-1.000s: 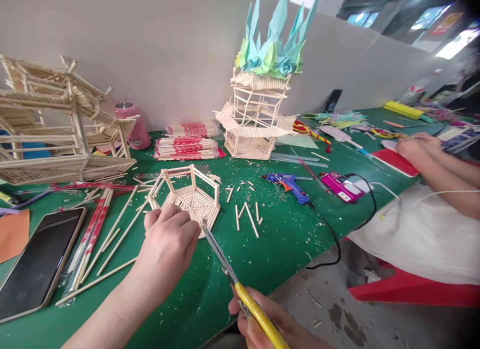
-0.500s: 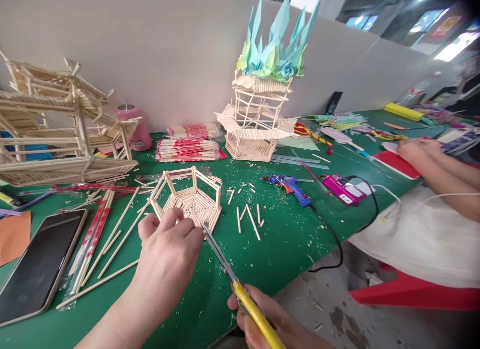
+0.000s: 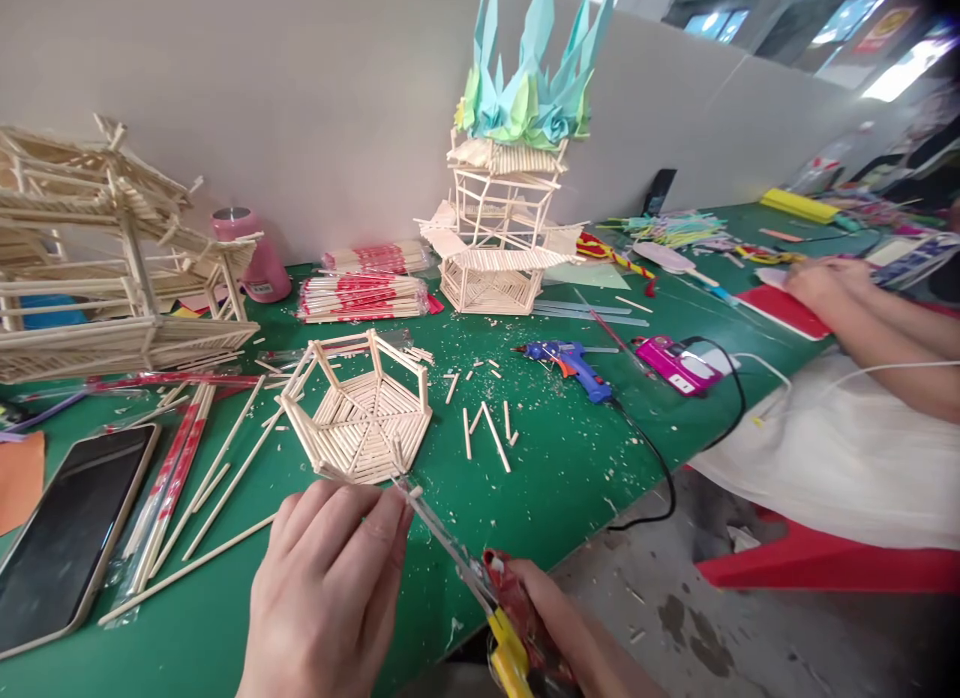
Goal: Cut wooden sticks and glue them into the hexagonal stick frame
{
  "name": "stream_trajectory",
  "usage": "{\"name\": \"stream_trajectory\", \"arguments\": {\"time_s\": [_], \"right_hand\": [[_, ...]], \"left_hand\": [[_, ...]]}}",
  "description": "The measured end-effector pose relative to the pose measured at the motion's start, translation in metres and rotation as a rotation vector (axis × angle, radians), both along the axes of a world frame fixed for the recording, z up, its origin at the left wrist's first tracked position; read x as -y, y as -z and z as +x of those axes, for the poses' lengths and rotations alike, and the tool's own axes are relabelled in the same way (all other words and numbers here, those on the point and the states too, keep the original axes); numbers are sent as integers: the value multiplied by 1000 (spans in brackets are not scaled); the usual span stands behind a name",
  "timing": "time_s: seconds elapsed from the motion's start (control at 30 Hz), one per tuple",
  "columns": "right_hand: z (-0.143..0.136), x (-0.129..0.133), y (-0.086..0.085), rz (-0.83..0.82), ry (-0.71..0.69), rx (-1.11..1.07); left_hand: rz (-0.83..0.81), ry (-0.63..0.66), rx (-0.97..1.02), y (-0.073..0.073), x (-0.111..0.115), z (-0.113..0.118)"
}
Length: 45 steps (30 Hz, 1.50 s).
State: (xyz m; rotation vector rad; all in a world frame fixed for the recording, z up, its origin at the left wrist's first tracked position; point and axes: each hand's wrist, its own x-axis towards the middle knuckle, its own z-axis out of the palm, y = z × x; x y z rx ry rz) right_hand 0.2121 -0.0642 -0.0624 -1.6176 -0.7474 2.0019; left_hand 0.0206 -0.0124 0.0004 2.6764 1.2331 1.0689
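My left hand (image 3: 326, 578) is closed, fingertips together, pinching a thin wooden stick (image 3: 415, 493) of which only a short end pokes out. In my right hand (image 3: 551, 618) is a pair of scissors (image 3: 457, 560) with yellow and red handles. The blades are parted and reach to the stick beside my left fingertips. Just beyond both hands sits a many-sided stick frame (image 3: 360, 428), with a slatted floor and short posts joined by rails along its far sides. My left hand covers part of the ground in front of it.
Cut stick pieces (image 3: 495, 438) and a blue glue gun (image 3: 574, 366) lie to the right. Left are a phone (image 3: 71, 533), long sticks (image 3: 225, 468) and a stick building (image 3: 127, 268). Behind stands a paper-topped stick tower (image 3: 499, 228). At right are another person's hands (image 3: 821, 278).
My left hand has drawn back toward me from over the frame, uncovering its floor. The scissors' blades, earlier together, have spread, and their handles have turned. My view has shifted slightly.
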Motion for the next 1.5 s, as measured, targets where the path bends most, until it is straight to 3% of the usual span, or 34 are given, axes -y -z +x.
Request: {"name": "stream_trajectory", "arguments": {"time_s": [0.13, 0.37, 0.57, 0.77, 0.97, 1.17, 1.33, 1.5], "right_hand": [[10, 9, 8, 6, -51, 27], [13, 26, -12, 257, -52, 60], [-3, 9, -10, 0, -1, 108], [-10, 1, -21, -29, 54, 123], [-16, 4, -22, -124, 219, 134], [-15, 5, -10, -120, 90, 67], [-11, 5, -11, -89, 55, 73], [-3, 9, -20, 26, 34, 167]], "left_hand": [[-20, 51, 16, 0, 1, 0], [20, 59, -28, -1, 3, -1], [98, 53, -84, -1, 7, 1], [153, 57, -127, -2, 10, 4], [174, 47, -124, -4, 12, 3], [202, 51, -169, -9, 11, 3], [152, 64, -151, -8, 13, 2], [-81, 126, 23, -4, 16, 1]]}}
